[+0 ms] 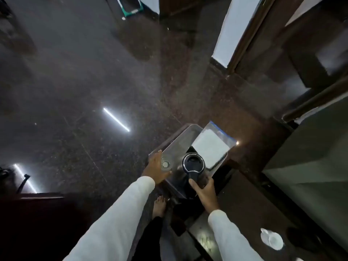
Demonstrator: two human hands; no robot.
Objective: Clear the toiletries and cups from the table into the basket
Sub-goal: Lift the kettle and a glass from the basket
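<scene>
Basket, clear plastic and rectangular, on the floor beside the dark worktop | our right hand clamped on the black round-lidded jug's handle, jug upright over the basket's near end | our left hand wrapped round a small clear glass cup, just left of the jug, at the basket's left rim | both directly above the basket.

The floor is polished speckled stone, glossy enough to mirror the tube lights. The basket looks like clear, smooth plastic. The desk is dark wood, and both sleeves are matt white cloth.
</scene>
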